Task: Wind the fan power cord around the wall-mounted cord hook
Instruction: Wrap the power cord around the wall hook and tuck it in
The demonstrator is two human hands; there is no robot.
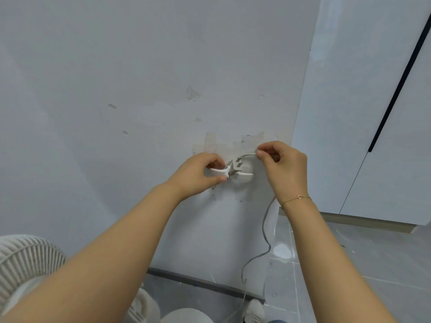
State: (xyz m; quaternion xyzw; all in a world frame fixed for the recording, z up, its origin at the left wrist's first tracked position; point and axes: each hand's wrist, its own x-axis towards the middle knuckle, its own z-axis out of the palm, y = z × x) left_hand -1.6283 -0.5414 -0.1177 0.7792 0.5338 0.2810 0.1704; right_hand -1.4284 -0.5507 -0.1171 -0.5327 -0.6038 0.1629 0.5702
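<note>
A white cord hook (243,174) with two flat arms is fixed low on the grey wall, over a patch of peeled paint. My left hand (198,173) grips its left arm, thumb below and fingers over the top. My right hand (283,165) pinches the grey power cord (265,226) just right of the hook. A short length of cord arcs from those fingers to the hook's middle, where the grey plug (236,165) seems to sit. Below my right wrist the cord hangs down the wall and curls toward the floor.
The white fan (25,262) with its ribbed grille stands at the lower left, its round base (186,315) by the dark skirting. White cabinet doors (363,113) fill the right side. Grey floor tiles lie below them. A shoe (254,311) shows at the bottom.
</note>
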